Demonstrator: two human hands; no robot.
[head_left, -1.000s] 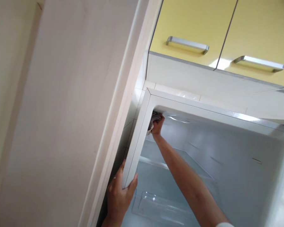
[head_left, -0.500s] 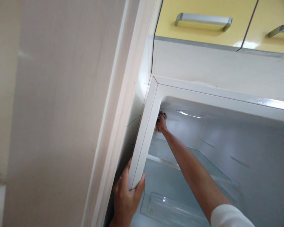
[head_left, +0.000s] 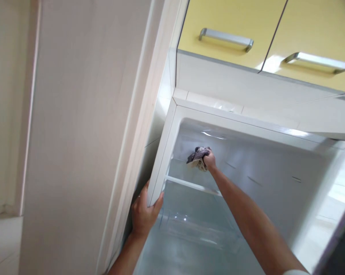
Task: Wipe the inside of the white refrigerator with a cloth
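Inside the white refrigerator [head_left: 247, 128], my right hand [head_left: 209, 159] is closed around a crumpled, patterned cloth [head_left: 199, 156] in grey and cream. The cloth is near the back wall, above a glass shelf [head_left: 186, 173] with a pale front strip. Whether it touches the wall I cannot tell. Lower down, my left hand [head_left: 146, 214] grips the refrigerator's left front edge, thumb on the inner side and fingers round the outer side, partly hidden.
Yellow cabinets [head_left: 232, 23] with metal handles hang above the refrigerator. A pale wooden door or panel [head_left: 86, 114] stands close on the left. A clear drawer or lower shelf [head_left: 189, 229] shows inside. A dark edge [head_left: 339, 240] is at the lower right.
My right hand has brought the cloth out from the upper left inner corner, rightward and lower, into fuller view. My left hand keeps its hold on the edge. The view has shifted.
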